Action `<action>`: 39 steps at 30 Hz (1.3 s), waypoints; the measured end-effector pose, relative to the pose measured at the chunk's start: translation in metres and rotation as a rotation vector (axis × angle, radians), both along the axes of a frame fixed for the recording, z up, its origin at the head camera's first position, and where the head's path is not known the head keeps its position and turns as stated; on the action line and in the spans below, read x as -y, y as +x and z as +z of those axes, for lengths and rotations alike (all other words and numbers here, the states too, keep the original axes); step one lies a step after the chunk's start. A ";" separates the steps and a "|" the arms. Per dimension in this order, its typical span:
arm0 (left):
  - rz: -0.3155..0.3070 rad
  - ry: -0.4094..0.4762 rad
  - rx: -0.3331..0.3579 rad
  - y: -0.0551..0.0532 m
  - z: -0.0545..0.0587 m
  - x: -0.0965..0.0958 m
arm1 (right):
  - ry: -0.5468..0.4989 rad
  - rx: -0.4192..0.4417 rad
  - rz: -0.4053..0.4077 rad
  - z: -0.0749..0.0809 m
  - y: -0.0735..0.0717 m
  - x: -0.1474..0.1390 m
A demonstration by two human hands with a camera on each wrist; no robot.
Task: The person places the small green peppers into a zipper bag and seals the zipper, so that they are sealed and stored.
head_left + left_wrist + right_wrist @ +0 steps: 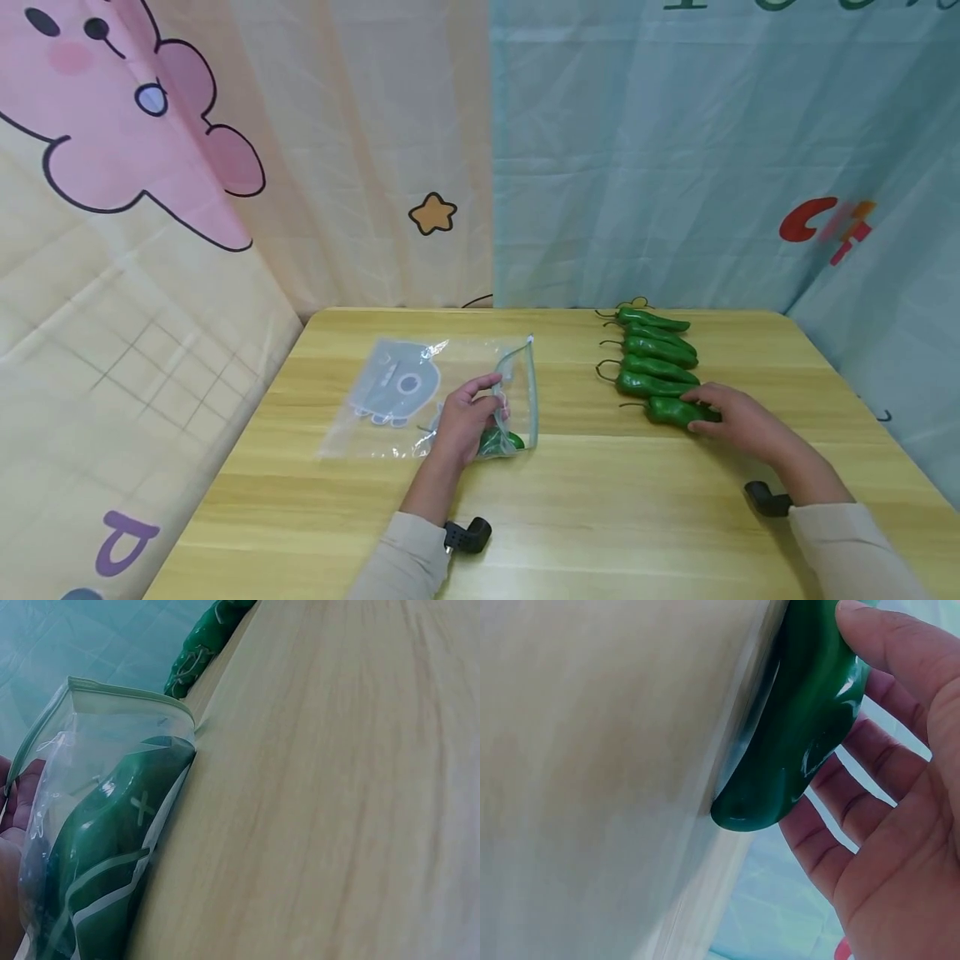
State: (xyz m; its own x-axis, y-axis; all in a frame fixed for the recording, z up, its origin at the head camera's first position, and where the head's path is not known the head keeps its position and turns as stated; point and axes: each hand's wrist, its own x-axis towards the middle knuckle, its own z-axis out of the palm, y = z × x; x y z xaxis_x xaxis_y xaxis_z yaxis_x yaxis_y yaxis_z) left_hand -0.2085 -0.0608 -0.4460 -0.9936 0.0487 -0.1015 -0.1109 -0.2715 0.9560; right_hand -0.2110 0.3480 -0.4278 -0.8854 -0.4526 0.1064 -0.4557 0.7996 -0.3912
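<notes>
Across the pale wooden worktop [570, 517] I have the two hands well apart, each on its own thing. My left hand [465, 417] pinches the edge of a clear zip bag [468, 358] near its mouth, which faces right and stands partly open. Inside the bag, along its near side and close to the mouth, I see a green pepper [105, 810] through the plastic. My right hand [738, 421] has its thumb on one side and its fingers on the other of the nearest pepper [667, 410], gripping it at the end away from the stem. Beyond that one, five more peppers [660, 350] lie side by side in a row toward the far edge, their stems to the left. Behind the worktop I see a printed cloth backdrop [637, 167]
</notes>
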 end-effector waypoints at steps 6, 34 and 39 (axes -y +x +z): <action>-0.002 0.007 0.002 0.001 -0.001 0.000 | -0.007 -0.012 -0.004 -0.002 0.002 0.000; -0.002 -0.016 0.010 -0.001 0.001 0.001 | -0.091 0.065 -0.028 -0.008 -0.003 0.002; -0.001 -0.011 0.013 -0.001 -0.001 0.001 | -0.109 0.095 -0.042 -0.006 -0.002 0.007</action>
